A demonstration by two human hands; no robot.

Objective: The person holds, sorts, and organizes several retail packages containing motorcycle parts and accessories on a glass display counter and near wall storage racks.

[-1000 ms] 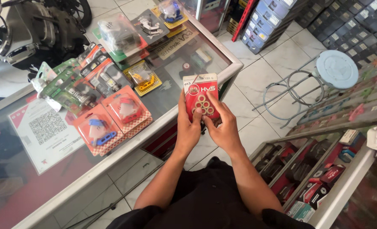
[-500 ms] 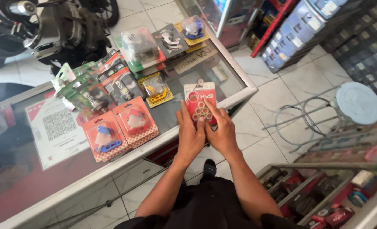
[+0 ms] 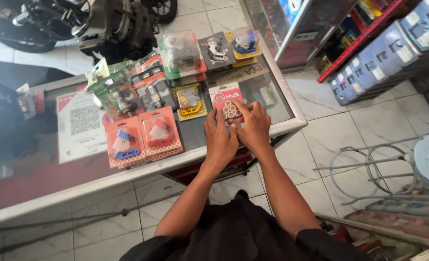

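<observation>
A red blister pack of small rollers lies flat on the glass counter. Both hands rest on its near edge. My left hand touches the pack's lower left side, fingers spread and flat. My right hand lies over the lower right part, fingertips on the pack. Neither hand lifts it. To the left lie a yellow checked pack and two orange packs.
More packaged parts cover the counter's far side: green bulb packs, a clear box, a grey card. A white code sheet lies at left. A motorcycle stands behind. A wire stool and blue shelf boxes are at right.
The red pack, held up in both hands a second ago, has been laid down onto the glass counter, and both hands now press on it.
</observation>
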